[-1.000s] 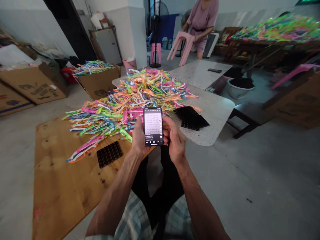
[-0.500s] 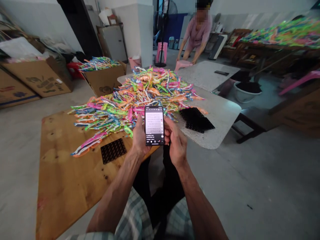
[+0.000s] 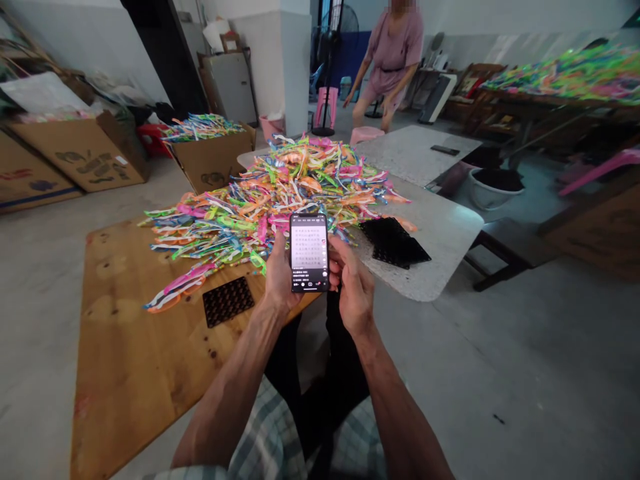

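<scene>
I hold a black phone (image 3: 309, 252) upright with its screen lit, just above the near edge of the tables. My left hand (image 3: 279, 277) grips its left side and back. My right hand (image 3: 353, 290) holds its right edge, thumb by the screen. Behind the phone lies a big heap of bright plastic strips (image 3: 280, 193), spread over a wooden board (image 3: 125, 360) and a speckled stone tabletop (image 3: 430, 233). A black perforated tray (image 3: 227, 301) sits on the board left of my left hand.
A stack of black trays (image 3: 395, 241) lies on the stone top at right. Cardboard boxes (image 3: 210, 157) of strips stand on the floor at left. A person in pink (image 3: 393, 57) stands beyond, near a pink stool (image 3: 367, 135). A basin (image 3: 495, 187) and bench (image 3: 505, 247) are at right.
My hands and the phone have stayed put. The person at the back put the pink stool down by the far table and has straightened up and stepped away from it.
</scene>
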`<state>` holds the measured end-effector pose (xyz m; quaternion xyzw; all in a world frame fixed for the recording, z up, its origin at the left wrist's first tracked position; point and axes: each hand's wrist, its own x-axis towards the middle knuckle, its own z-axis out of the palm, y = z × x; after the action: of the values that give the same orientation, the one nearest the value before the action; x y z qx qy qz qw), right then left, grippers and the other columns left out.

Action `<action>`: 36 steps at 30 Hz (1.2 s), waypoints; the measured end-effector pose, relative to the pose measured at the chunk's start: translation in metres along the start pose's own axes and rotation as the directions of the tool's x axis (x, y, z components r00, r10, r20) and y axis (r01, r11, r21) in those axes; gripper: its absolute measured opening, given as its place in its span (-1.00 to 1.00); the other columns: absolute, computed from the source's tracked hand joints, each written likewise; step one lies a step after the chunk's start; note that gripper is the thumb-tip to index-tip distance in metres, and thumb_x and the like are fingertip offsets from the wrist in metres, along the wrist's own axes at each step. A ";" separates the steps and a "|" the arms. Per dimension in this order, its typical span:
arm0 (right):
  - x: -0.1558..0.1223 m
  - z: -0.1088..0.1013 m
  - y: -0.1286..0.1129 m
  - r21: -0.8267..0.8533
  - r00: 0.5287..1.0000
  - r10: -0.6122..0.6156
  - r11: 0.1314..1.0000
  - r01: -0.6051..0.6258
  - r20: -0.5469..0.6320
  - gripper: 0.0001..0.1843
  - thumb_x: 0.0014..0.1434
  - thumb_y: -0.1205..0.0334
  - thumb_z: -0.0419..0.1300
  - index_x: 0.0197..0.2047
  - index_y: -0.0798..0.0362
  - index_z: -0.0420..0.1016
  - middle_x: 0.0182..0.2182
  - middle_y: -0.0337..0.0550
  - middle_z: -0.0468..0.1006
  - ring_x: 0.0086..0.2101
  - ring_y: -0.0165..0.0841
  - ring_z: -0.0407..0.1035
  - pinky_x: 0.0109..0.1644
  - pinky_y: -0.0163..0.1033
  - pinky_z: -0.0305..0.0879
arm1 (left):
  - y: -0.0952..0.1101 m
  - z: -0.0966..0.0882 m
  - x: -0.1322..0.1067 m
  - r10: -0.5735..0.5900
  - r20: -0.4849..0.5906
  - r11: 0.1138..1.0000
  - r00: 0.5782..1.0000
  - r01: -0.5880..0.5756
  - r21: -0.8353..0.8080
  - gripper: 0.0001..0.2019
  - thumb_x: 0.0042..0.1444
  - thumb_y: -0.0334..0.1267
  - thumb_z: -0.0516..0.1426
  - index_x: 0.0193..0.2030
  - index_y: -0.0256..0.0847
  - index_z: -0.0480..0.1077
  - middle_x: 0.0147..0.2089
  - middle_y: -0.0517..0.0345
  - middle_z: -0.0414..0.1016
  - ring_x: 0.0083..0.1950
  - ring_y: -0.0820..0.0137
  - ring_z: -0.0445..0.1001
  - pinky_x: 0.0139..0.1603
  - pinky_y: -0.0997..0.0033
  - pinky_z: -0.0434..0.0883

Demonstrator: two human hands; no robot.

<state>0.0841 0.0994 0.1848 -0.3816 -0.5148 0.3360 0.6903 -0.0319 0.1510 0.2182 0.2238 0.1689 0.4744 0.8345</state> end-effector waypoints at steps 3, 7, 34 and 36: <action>0.001 0.002 -0.003 0.088 1.000 0.019 0.996 -0.018 -0.015 -0.49 0.40 -0.12 0.04 0.28 -0.07 0.40 0.06 -0.02 0.54 -0.21 -0.29 0.49 -0.40 -0.27 0.35 | 0.000 -0.001 0.001 -0.019 0.037 1.000 0.999 0.018 0.022 -0.22 0.35 0.28 -0.23 0.00 -0.38 0.54 -0.25 -0.17 0.64 -0.26 0.12 0.65 -0.28 0.23 0.60; 0.001 0.003 -0.006 0.116 0.999 0.046 0.992 -0.044 -0.015 -0.49 0.40 -0.12 0.03 0.28 -0.07 0.40 -0.02 -0.02 0.56 -0.38 -0.40 0.40 -0.49 -0.33 0.21 | -0.001 -0.004 0.002 0.021 0.047 0.999 0.999 -0.022 0.029 -0.27 0.38 0.21 -0.25 0.00 -0.34 0.54 -0.22 -0.13 0.65 -0.25 0.17 0.65 -0.27 0.28 0.59; -0.008 0.003 -0.020 0.165 0.995 0.078 0.984 -0.067 -0.056 -0.51 0.38 -0.09 0.06 0.24 -0.06 0.45 -0.09 -0.04 0.56 -0.38 -0.39 0.34 -0.48 -0.29 0.15 | 0.002 0.011 -0.011 -0.063 0.077 0.989 0.995 0.051 0.140 -0.09 0.33 0.26 -0.43 0.01 -0.43 0.53 -0.28 -0.29 0.61 -0.35 0.07 0.63 -0.37 0.13 0.58; -0.007 0.003 -0.020 0.150 0.995 0.080 0.986 -0.070 -0.064 -0.50 0.37 -0.11 0.06 0.24 -0.06 0.45 -0.07 -0.04 0.56 -0.37 -0.38 0.35 -0.48 -0.29 0.15 | 0.002 0.010 -0.011 -0.068 0.070 0.990 0.995 0.059 0.126 -0.09 0.32 0.27 -0.42 0.02 -0.43 0.53 -0.28 -0.30 0.60 -0.34 0.06 0.63 -0.36 0.11 0.58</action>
<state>0.0812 0.0841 0.1990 -0.3601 -0.4494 0.3856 0.7209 -0.0337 0.1404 0.2288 0.2872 0.1738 0.4276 0.8393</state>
